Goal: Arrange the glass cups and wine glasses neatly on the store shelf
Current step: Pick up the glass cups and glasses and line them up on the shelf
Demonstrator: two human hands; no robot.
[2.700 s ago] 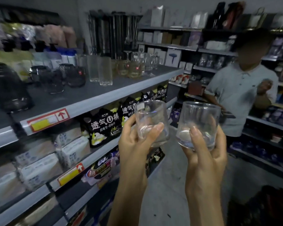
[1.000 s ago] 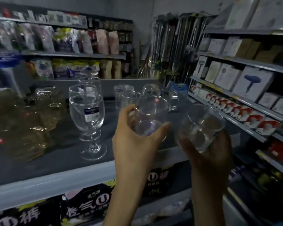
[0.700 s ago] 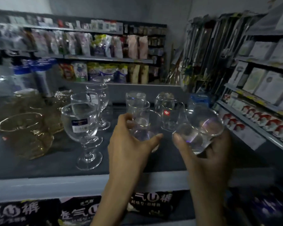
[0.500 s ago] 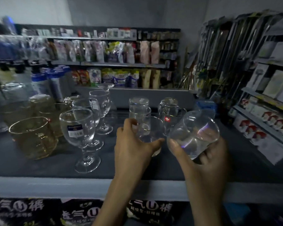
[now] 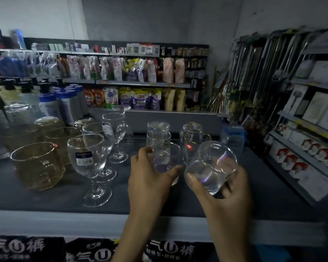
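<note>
My left hand grips a short clear glass cup low over the dark shelf top, in front of a row of clear tumblers. My right hand holds a second clear cup, tilted, just right of the first and above the shelf. A tumbler with a red label stands right behind the two cups. Three wine glasses stand to the left in a line, the nearest by the front edge. Amber glass mugs sit further left.
The shelf's grey front lip runs across below my hands. A blue-lidded container stands at the back right of the shelf. Bottles with blue caps line the back left. Boxed goods fill the shelves on the right.
I have turned to face the shelf. Both hands have come down and forward with their cups, the left one lowering behind the tumbler row's front, the right cup tipping.
</note>
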